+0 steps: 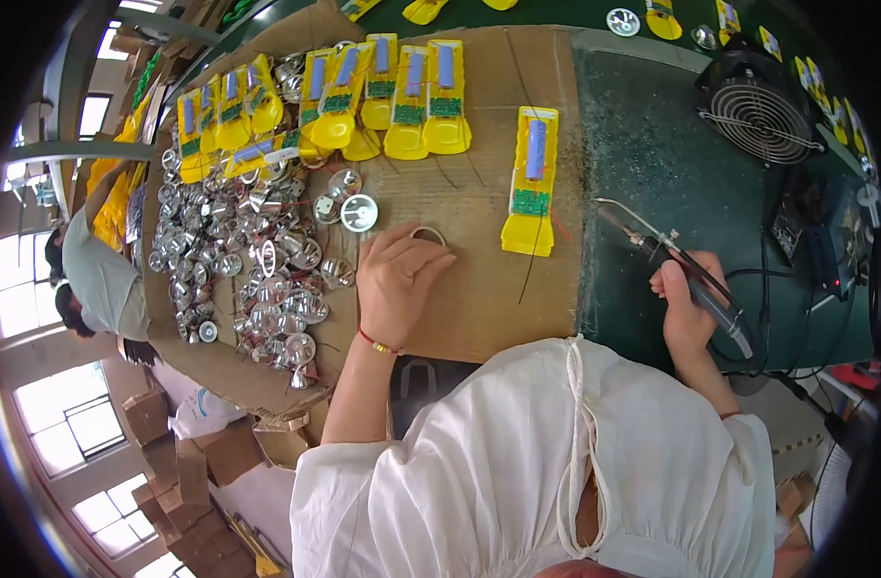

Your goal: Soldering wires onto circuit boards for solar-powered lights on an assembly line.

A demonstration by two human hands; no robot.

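Observation:
My left hand (400, 279) is closed over the cardboard, beside the heap of silver reflector lamp cups (277, 260). A pale curved rim (428, 232) shows at its fingertips; the fingers cover the rest of that thing. My right hand (686, 303) grips the dark handle of a soldering iron (700, 289), with a thin metal tube along it. Its tip points left, toward a single yellow plastic housing (529, 236) lying apart on the cardboard. In this housing are a blue-purple cylindrical cell (536, 149), a green circuit board (530, 202) and loose wires.
Several more yellow housings (426, 96) lie in a row at the back left. A black fan with a wire guard (763, 116) stands back right. Beside it is a dark box with a red light (830, 275), with cables near my right hand. Another person (103, 270) works at far left.

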